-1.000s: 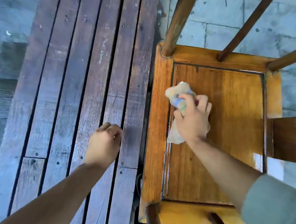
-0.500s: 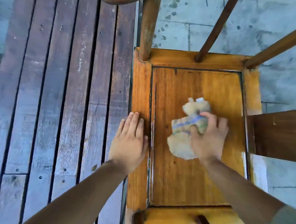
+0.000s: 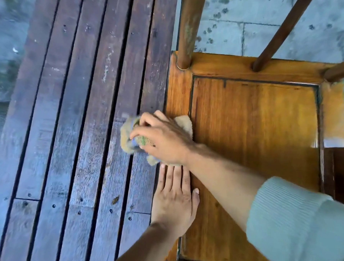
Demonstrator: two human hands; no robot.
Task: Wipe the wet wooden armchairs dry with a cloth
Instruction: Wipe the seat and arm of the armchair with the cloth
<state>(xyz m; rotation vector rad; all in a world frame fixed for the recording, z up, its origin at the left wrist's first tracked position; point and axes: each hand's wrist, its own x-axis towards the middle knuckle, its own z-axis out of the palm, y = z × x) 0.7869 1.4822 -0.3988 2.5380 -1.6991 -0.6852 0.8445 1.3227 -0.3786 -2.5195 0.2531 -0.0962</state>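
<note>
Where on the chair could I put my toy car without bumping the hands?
The seat panel is bare between the right hand and the far frame rails. The near-right is crossed by the forearm and grey sleeve. The seat's left edge is crowded: the right hand grips the cloth there, and the left hand lies flat on it.

The chair seat (image 3: 252, 134) is glossy amber-orange with fine darker grain, its panel outlined by a thin black groove. Its posts (image 3: 189, 27) are a duller brown. Left of the seat, the deck (image 3: 78, 105) is weathered grey-purple with dark gaps and pale scuffs. The cloth (image 3: 127, 136) at the seat's left edge is beige with blue and green stripes. The sleeve (image 3: 301, 227) is pale sage, finely ribbed. Beyond the seat, paving (image 3: 252, 24) is blue-grey, dark-spotted.
</note>
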